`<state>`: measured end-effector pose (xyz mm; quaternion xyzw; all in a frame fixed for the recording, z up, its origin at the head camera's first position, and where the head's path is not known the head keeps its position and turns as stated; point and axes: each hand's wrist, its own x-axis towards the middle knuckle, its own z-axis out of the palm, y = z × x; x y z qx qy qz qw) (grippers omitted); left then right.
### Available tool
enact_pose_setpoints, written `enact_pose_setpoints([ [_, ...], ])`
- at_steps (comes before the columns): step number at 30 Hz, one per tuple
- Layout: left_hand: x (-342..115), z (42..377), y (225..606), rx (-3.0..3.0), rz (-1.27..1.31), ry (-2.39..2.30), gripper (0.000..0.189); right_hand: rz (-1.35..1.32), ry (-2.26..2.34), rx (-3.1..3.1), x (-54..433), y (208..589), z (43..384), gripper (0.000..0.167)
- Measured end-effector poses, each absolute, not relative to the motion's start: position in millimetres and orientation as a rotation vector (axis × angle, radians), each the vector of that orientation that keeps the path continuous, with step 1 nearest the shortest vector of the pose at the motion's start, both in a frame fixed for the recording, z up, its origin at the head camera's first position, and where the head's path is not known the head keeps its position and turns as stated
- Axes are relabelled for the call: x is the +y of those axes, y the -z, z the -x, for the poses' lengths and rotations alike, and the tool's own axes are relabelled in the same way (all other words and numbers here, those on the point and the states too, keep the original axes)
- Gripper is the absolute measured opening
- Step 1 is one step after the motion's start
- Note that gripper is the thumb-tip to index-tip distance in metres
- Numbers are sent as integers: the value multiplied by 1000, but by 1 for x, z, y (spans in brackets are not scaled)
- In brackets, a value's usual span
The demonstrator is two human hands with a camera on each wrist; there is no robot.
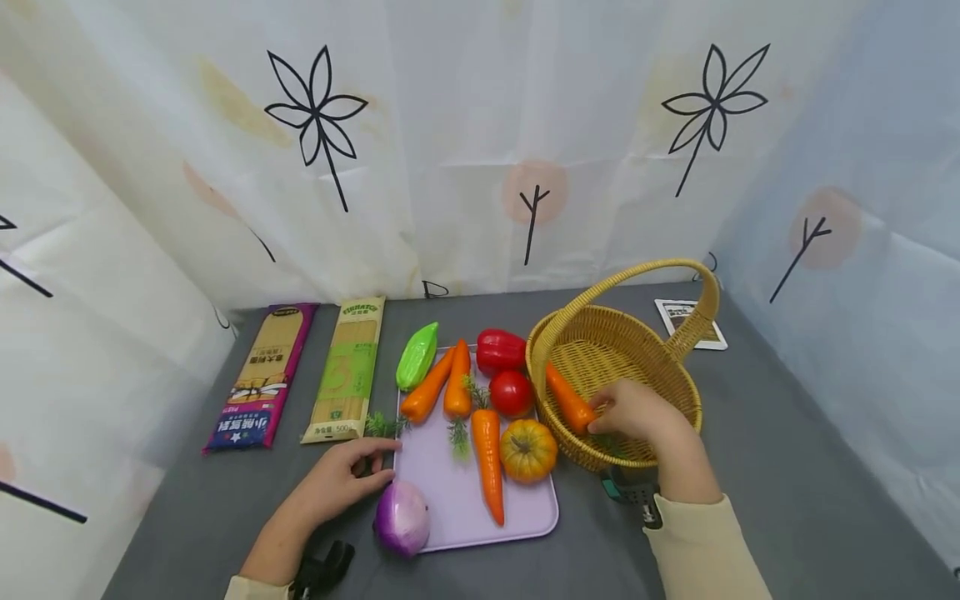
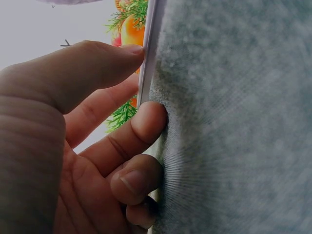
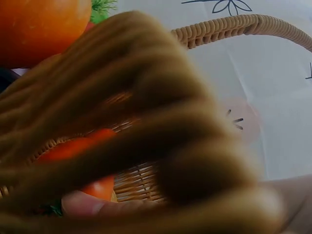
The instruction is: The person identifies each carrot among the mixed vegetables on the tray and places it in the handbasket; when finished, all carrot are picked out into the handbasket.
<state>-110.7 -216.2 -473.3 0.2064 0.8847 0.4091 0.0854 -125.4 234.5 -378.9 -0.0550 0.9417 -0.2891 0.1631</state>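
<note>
My right hand [image 1: 633,410] reaches into the yellow wicker basket [image 1: 678,396] and pinches the thick end of an orange carrot [image 1: 567,398]. That carrot lies slanted against the basket's left inner wall. In the right wrist view, the blurred basket rim hides most of the hand; the thumb [image 3: 83,204] shows against the carrot. My left hand [image 1: 347,477] rests at the left edge of the lilac tray [image 1: 525,512], fingers loosely bent and touching the rim and the grey cloth [image 2: 234,122]. A purple onion [image 1: 402,518] sits just below it, on the tray's corner.
On the tray are several carrots [image 1: 487,462], a small pumpkin [image 1: 528,451], a tomato [image 1: 512,393] and a red pepper [image 1: 500,352]. A green vegetable [image 1: 417,357] lies at its upper left. Two noodle packs [image 1: 262,375] lie farther left; a white-edged card [image 1: 675,310] lies behind the basket.
</note>
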Motion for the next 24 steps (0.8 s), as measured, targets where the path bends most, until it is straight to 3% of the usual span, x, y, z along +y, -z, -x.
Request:
enact_pose_setpoints([
  [5,-217,113,473,2654,-628,-1201,32,167,799,2687,234,377,128,36],
  [12,-216,113,472,2664,-620,-1172,32,166,841,2699,238,360,122,52],
  [24,-216,112,472,2662,-598,-1166,32,88,941,2895,237,311,83,56],
])
